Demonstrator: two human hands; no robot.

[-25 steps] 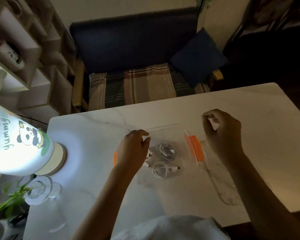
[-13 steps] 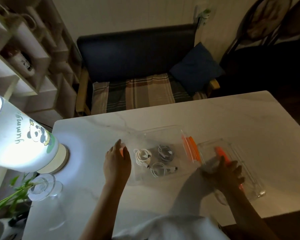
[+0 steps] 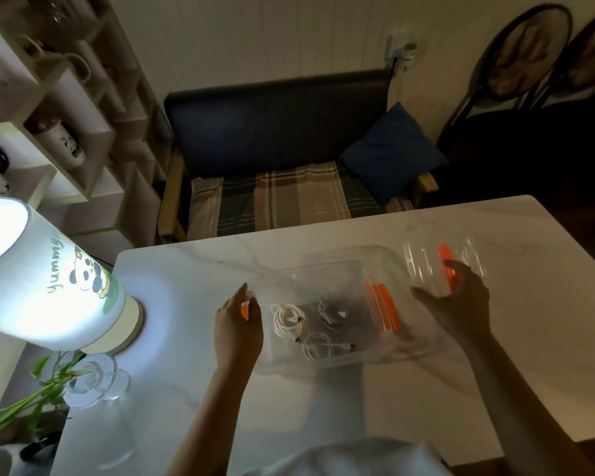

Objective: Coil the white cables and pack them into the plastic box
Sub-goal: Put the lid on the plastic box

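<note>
A clear plastic box (image 3: 327, 269) with orange side clips (image 3: 382, 309) sits mid-table. Three coiled white cables lie inside it: one at the left (image 3: 287, 319), one at the back (image 3: 332, 312), one at the front (image 3: 320, 345). My left hand (image 3: 236, 326) rests flat against the box's left end, fingers together, over the left orange clip. My right hand (image 3: 455, 302) holds the clear lid (image 3: 437, 266), which has an orange clip, raised and tilted just right of the box; the lid is motion-blurred.
A lit lamp with a panda print (image 3: 49, 280) stands at the table's left, with a glass vase and green plant (image 3: 90, 383) in front of it. Beyond the white marble table (image 3: 495, 389) is a dark sofa with a blue cushion (image 3: 389, 149). Shelves line the left wall.
My right hand has lifted the clear lid off the table at the right and brought it up beside the box. My left hand stays at the box's left end.
</note>
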